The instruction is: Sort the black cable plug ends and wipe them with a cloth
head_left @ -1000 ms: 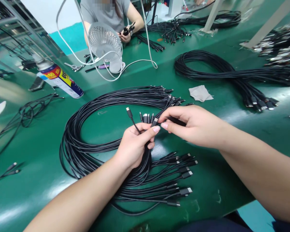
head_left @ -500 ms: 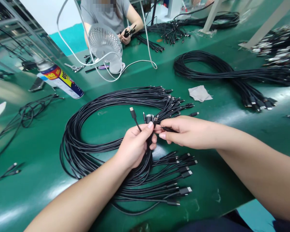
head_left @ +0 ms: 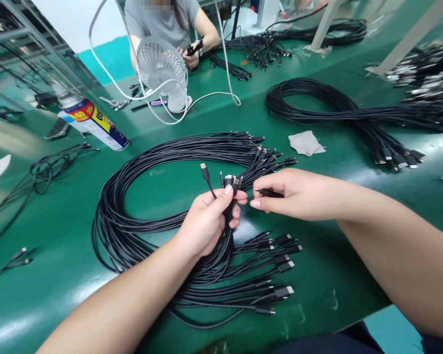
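Left hand point(head_left: 206, 221): fingers closed around a gathered bunch of cable ends point(head_left: 227, 181), the plug tips standing up above the thumb. One plug point(head_left: 204, 172) leans away from the bunch, toward the fan side.

Right hand point(head_left: 293, 194): fingers pinched together on a single black plug point(head_left: 270, 193), held just beside the bunch and not touching it.

The bunch belongs to a large coil of black cables point(head_left: 133, 211) lying flat on the green worktop point(head_left: 59, 275). The coil's near plug ends point(head_left: 276, 268) fan out on the worktop below the right hand; its far ends point(head_left: 269, 155) lie just beyond both hands.

Surroundings, taken from the coil: a spray can point(head_left: 92, 123) lies on its side beyond its left edge; a small white fan point(head_left: 161, 69) with a white lead point(head_left: 214, 96) stands beyond its far side; a grey cloth point(head_left: 305, 142) lies to its right; a second coil point(head_left: 339, 110) lies further right. A loose tangle of cable point(head_left: 40, 172) sits left of the coil.

A co-worker's hand point(head_left: 191, 55) behind the fan holds dark cable ends.

Obscured: the left palm hides how many cables are gripped. The can's label is only partly legible. Heaps of connectors at the far right edge are blurred and cut off.
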Demonstrator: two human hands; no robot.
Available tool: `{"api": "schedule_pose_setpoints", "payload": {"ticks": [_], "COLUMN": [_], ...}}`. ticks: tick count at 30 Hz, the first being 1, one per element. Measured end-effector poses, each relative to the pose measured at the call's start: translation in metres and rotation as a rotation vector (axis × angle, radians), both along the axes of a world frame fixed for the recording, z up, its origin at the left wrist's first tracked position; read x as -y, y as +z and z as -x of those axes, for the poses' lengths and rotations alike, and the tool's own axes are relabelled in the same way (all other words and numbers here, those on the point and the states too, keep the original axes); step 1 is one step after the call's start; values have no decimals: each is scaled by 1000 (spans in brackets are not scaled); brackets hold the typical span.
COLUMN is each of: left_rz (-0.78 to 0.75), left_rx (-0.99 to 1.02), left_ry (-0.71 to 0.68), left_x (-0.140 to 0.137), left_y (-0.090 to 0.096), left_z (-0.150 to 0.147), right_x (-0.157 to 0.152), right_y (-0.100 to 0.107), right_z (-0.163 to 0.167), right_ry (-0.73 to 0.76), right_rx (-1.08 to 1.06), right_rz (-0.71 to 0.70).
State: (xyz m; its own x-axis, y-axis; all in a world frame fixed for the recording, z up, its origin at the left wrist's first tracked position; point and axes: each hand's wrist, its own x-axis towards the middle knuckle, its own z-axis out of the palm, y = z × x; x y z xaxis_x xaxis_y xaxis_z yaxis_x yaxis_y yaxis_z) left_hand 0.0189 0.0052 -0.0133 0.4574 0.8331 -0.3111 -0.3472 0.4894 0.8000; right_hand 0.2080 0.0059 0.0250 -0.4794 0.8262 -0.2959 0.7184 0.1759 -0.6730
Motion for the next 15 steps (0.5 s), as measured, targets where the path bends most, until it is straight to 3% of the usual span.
{"api": "schedule_pose_setpoints", "payload": {"ticks": [5,11,15], "left_rz": [-10,11,6], "left_rx": [6,10,5], "left_ry": [-25,-34,-35], "left_x": [0,1,0], "left_y": [1,5,5], "left_z": [-1,-1,0], "right_x": [2,3,5], "right_y": [-6,-4,-4], "right_z": [0,9,9], "right_ry": [36,31,43], "right_rx": [-8,13,64], "right_rz": [-47,64,62]}}
